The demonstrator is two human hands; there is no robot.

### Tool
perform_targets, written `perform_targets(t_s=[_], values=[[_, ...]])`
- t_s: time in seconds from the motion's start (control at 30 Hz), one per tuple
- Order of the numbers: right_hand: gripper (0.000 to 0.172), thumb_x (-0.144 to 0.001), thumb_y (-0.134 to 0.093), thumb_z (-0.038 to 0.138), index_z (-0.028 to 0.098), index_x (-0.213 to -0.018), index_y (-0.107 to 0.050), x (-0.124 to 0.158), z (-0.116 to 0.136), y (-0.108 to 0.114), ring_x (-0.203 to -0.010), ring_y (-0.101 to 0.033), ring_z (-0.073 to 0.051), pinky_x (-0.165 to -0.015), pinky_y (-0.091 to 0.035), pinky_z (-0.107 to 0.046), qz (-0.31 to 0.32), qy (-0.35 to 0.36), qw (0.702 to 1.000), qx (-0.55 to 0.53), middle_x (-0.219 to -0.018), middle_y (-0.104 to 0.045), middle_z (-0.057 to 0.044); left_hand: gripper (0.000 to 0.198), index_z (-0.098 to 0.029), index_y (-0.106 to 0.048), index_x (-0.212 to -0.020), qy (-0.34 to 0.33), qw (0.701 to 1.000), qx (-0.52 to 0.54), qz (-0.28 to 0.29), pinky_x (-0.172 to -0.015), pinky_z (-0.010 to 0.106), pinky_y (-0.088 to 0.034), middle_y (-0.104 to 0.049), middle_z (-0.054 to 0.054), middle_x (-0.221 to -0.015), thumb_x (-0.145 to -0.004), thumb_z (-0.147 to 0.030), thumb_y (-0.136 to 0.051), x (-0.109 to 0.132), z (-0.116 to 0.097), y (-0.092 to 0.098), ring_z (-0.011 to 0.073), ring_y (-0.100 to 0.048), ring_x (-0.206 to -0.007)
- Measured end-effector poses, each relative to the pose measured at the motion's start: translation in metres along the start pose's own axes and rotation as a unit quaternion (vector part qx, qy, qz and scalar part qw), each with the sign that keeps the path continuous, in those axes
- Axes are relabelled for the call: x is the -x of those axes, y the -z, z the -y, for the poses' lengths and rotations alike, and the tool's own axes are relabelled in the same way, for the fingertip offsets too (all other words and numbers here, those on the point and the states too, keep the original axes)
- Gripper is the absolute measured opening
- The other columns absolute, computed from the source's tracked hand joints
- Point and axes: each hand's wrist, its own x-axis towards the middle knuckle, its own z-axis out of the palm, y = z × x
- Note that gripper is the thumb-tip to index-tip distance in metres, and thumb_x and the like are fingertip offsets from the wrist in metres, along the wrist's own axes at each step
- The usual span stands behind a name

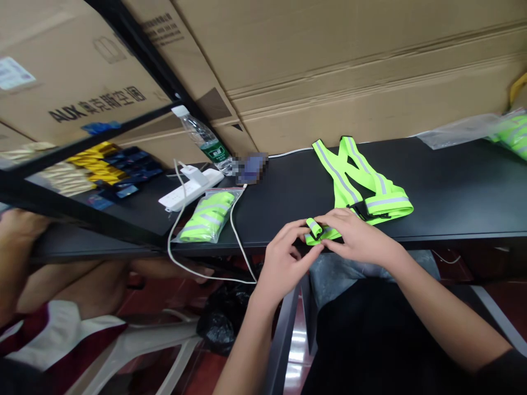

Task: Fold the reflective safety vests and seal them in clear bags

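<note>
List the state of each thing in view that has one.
Neon harness: unbagged, laid out, near end held.
Left hand: fingers bent, on that end.
Right hand: fingers bent, on that end too.
Neon bundle: folded inside clear plastic.
Bottle: capped; fill level unclear.
Power strip: adapter on it; switch unclear.

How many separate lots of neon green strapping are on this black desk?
3: a loose harness right of centre, a bagged bundle beside the white power strip, and a pile cut off by the right edge, where more may be hidden.

Neon-green, grey-striped harness (374, 181), crisscrossed, partly flat
</note>
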Motion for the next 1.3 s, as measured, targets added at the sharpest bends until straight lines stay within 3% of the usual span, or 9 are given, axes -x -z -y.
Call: perform_targets(t_s=[0.1, 0.17, 0.3, 0.47, 0.73, 0.9, 1.07, 1.2, 1.3], values=[[0.04, -0.093, -0.064, 0.023, 0.023, -0.132, -0.058, -0.001, -0.002, 0.001, -0.118, -0.058, -0.028, -0.1, -0.05, -0.048, 0.002, -0.019, 1.0, -0.022, -0.121, -0.066, -0.011, 0.024, -0.02, -0.067, -0.1, 0.047, 0.999, 0.002, 0.022, -0.042, 0.016, -0.042, -0.068, 0.003, -0.095, -0.084, -0.036, -0.075, -0.006, -0.001, -0.001, 0.0086, -0.058, -0.059], [0.041, -0.092, -0.066, 0.023, 0.022, -0.132, -0.058, -0.001, -0.002, 0.002, -0.118, -0.058, -0.027, -0.1, -0.05, -0.047, 0.007, -0.028, 0.999, -0.035, -0.122, -0.066, -0.01, 0.033, -0.021, -0.064, -0.109, 0.067, 0.997, 0.017, 0.021, -0.044, 0.016, -0.041, -0.066, 0.0, -0.085, -0.083, -0.038, -0.076, -0.007, 0.002, 0.001, 0.0105, -0.06, -0.062], [0.046, -0.092, -0.068, 0.028, 0.025, -0.135, -0.054, -0.001, -0.002, 0.004, -0.121, -0.056, -0.028, -0.103, -0.047, -0.048, 0.006, -0.044, 0.998, -0.054, -0.121, -0.069, -0.007, 0.049, -0.023, -0.063, -0.127, 0.044, 0.999, 0.016, -0.008, -0.047, 0.017, -0.04, -0.055, -0.005, -0.07, -0.081, -0.034, -0.077, -0.002, 0.012, 0.008, 0.01, -0.056, -0.059], [0.042, -0.09, -0.069, 0.029, 0.026, -0.131, -0.058, -0.002, -0.004, 0.007, -0.117, -0.06, -0.028, -0.1, -0.048, -0.047, 0.003, -0.053, 0.996, -0.07, -0.12, -0.069, -0.006, 0.037, -0.022, -0.07, -0.115, 0.024, 1.0, -0.01, -0.005, -0.044, 0.017, -0.037, -0.056, -0.004, -0.077, -0.079, -0.028, -0.078, 0.005, 0.017, 0.015, 0.0044, -0.045, -0.049], [0.041, -0.087, -0.071, 0.026, 0.024, -0.127, -0.059, -0.005, -0.002, 0.012, -0.113, -0.061, -0.027, -0.096, -0.048, -0.046, 0.014, -0.07, 0.994, -0.082, -0.116, -0.07, -0.007, 0.032, -0.021, -0.071, -0.104, 0.032, 0.999, 0.003, 0.01, -0.044, 0.016, -0.037, -0.053, -0.004, -0.076, -0.073, -0.021, -0.078, 0.003, 0.009, 0.018, 0.0048, -0.044, -0.051], [0.014, -0.094, -0.063, 0.023, 0.024, -0.105, -0.07, -0.006, -0.001, 0.011, -0.104, -0.063, -0.023, -0.096, -0.046, -0.044, -0.003, -0.006, 0.997, -0.076, -0.106, -0.072, -0.004, 0.03, -0.02, -0.071, -0.104, 0.054, 0.997, 0.048, 0.021, -0.045, 0.017, -0.037, -0.051, -0.003, -0.078, -0.074, -0.023, -0.077, 0.004, 0.014, 0.017, 0.0064, -0.045, -0.055], [0.015, -0.098, -0.055, 0.017, 0.019, -0.094, -0.069, -0.006, 0.002, 0.005, -0.101, -0.058, -0.023, -0.093, -0.045, -0.042, -0.011, 0.07, 0.996, 0.056, -0.1, -0.07, -0.007, 0.03, -0.02, -0.071, -0.105, 0.052, 0.998, 0.031, 0.01, -0.048, 0.02, -0.036, -0.047, -0.004, -0.075, -0.075, -0.023, -0.076, 0.003, 0.014, 0.014, 0.0085, -0.044, -0.058], [0.022, -0.098, -0.046, 0.006, 0.016, -0.096, -0.065, -0.005, 0.008, 0.001, -0.098, -0.054, -0.025, -0.086, -0.045, -0.039, 0.026, 0.117, 0.971, 0.208, -0.101, -0.065, -0.011, 0.037, -0.02, -0.07, -0.118, 0.021, 1.0, -0.006, 0.011, -0.056, 0.024, -0.041, -0.047, -0.003, -0.077, -0.082, -0.028, -0.072, 0.001, 0.01, 0.012, 0.0113, -0.046, -0.062], [0.022, -0.098, -0.044, 0.006, 0.015, -0.096, -0.065, -0.005, 0.01, 0.0, -0.104, -0.051, -0.027, -0.087, -0.043, -0.04, 0.008, 0.133, 0.954, 0.267, -0.106, -0.062, -0.014, 0.035, -0.02, -0.073, -0.11, 0.025, 0.999, -0.033, -0.007, -0.058, 0.026, -0.041, -0.048, -0.003, -0.074, -0.079, -0.036, -0.078, -0.001, 0.009, 0.008, 0.0119, -0.045, -0.061]])
